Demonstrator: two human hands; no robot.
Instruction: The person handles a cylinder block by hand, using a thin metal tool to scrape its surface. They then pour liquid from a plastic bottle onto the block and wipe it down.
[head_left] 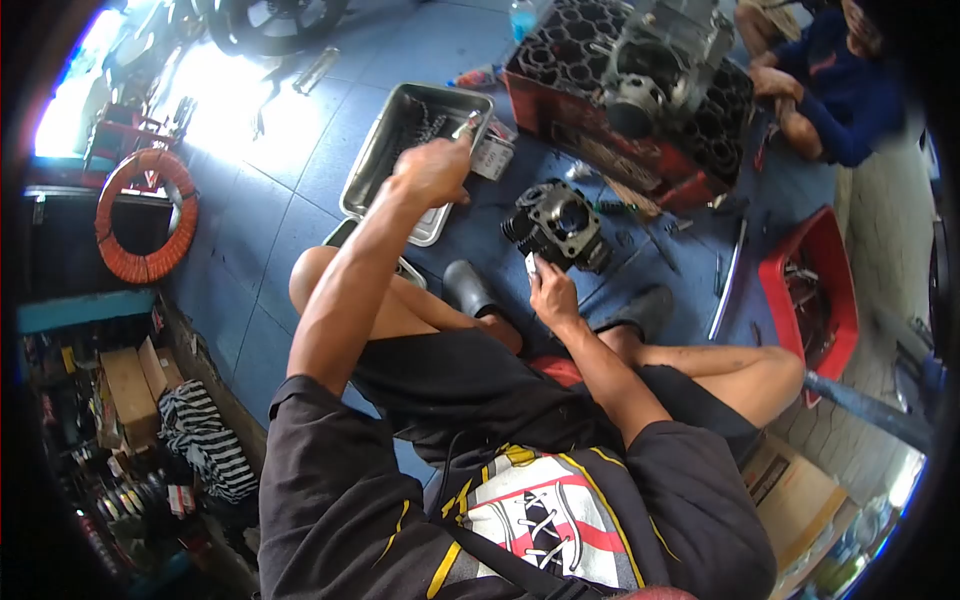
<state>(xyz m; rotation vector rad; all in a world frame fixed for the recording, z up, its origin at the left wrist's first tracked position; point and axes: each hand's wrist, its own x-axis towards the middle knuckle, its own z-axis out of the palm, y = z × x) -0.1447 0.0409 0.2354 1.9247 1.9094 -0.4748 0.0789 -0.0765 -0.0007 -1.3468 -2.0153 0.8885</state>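
My left hand (435, 172) is closed over the right side of a metal tray (365, 170). A small shiny part (468, 126) sticks out beyond its fingers; its exact shape is unclear. A chain (430, 125) lies inside the tray. With its fingers pinched, my right hand (556, 296) holds a small pale flat piece (532, 266), close to the lower left edge of a dark finned engine part (562, 222) on the blue floor. Beside the tray lies a small printed packet (493, 157).
A red crate (640, 165) carries a large engine block (665, 70). At the right stand a red bin (845, 285) and a long metal rod (728, 280). Another person in blue (850, 100) sits at the upper right. An orange ring (110, 220) is at the left.
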